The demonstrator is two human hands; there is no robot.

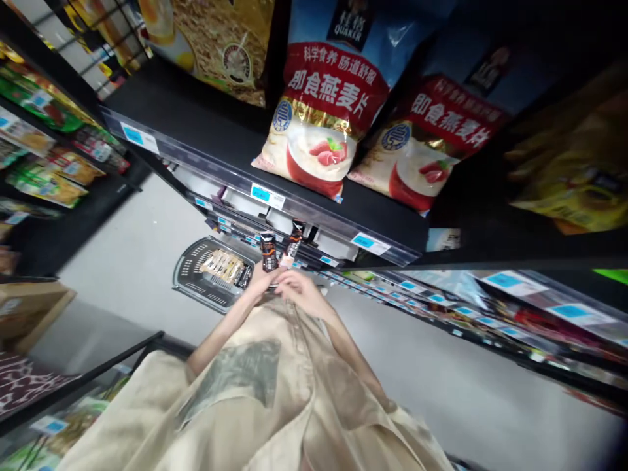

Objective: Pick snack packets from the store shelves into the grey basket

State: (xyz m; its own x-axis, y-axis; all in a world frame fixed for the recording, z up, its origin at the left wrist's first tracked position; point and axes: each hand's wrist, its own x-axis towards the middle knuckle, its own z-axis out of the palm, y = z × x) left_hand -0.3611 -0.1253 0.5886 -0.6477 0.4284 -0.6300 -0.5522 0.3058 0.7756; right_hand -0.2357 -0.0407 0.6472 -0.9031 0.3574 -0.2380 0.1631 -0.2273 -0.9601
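Observation:
Both of my hands meet low in front of me, over the aisle floor. My left hand (260, 281) is closed round a small dark snack packet (267, 252) that stands up from my fingers. My right hand (297, 282) is closed on a second dark packet (294, 243) right beside the first. Just behind and left of my hands a dark shopping basket (193, 268) sits on the floor with several tan bars (223, 265) lying in it.
A black shelf (294, 196) with blue price tags runs across in front, bearing two large red-and-blue oat bags (326, 124). Lower shelves with packets stretch right. More stocked shelves stand at left. A cardboard box (29, 307) sits at lower left on the grey floor.

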